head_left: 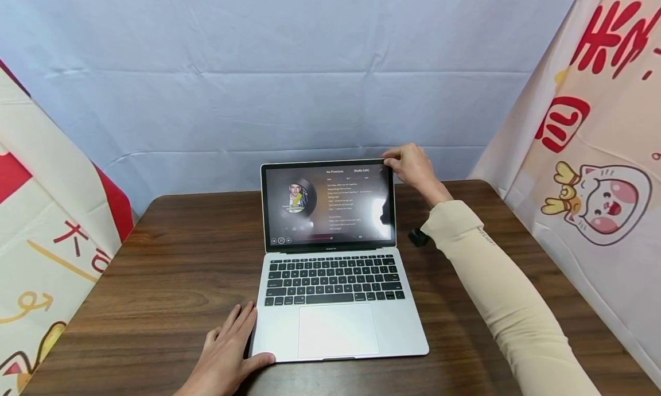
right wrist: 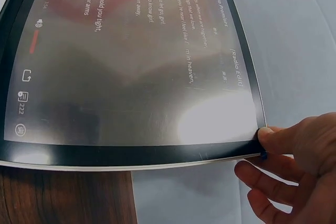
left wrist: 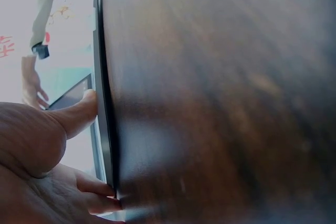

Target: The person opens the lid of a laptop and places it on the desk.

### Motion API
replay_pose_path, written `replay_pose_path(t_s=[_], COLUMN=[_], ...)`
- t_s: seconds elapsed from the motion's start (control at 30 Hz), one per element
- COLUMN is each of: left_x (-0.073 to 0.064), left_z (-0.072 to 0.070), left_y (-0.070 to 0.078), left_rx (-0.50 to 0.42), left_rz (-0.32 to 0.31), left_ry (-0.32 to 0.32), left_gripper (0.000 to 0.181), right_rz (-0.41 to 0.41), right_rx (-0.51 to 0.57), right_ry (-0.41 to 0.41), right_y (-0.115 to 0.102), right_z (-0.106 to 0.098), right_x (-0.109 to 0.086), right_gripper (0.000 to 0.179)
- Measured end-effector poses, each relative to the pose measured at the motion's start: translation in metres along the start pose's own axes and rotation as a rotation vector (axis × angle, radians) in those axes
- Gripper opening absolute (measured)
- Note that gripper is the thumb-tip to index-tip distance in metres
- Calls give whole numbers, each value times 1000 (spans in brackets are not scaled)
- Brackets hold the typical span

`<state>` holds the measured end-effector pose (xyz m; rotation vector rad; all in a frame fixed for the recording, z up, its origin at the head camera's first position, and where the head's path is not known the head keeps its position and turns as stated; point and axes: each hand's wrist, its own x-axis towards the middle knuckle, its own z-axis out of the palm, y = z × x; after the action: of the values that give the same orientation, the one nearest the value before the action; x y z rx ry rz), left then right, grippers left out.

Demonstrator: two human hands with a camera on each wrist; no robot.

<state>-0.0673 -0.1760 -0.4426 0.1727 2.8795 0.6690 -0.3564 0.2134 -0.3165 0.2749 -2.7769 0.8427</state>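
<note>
An unfolded silver laptop (head_left: 338, 333) sits on the wooden table, its lit screen (head_left: 330, 204) showing a music player with a record picture and song lyrics. My right hand (head_left: 413, 169) pinches the screen's top right corner; the right wrist view shows the thumb (right wrist: 275, 139) on the front of the black frame and the other fingers behind. At the base's front left corner lies my left hand (head_left: 227, 350), its fingers straight along the side edge. The left thumb (left wrist: 79, 114) touches the front corner of the base.
A dark wooden table (head_left: 201, 252) carries the laptop. Behind hangs a pale blue cloth (head_left: 289, 69), with printed cloths at left and right, the right one (head_left: 583, 155) showing red characters and a cartoon cat. A black device (head_left: 418, 237) shows under the right sleeve cuff.
</note>
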Motion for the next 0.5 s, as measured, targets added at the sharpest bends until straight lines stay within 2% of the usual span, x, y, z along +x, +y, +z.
replay_pose_path(t_s=[0.5], left_x=[4], left_z=[-2], left_y=[4], left_rx=[28], left_rz=[-46], left_ry=[-29], left_gripper=[105], right_rz=[-6], right_rx=[56], right_ry=[13], right_y=[4], right_z=[-8], right_x=[-5], right_gripper=[26])
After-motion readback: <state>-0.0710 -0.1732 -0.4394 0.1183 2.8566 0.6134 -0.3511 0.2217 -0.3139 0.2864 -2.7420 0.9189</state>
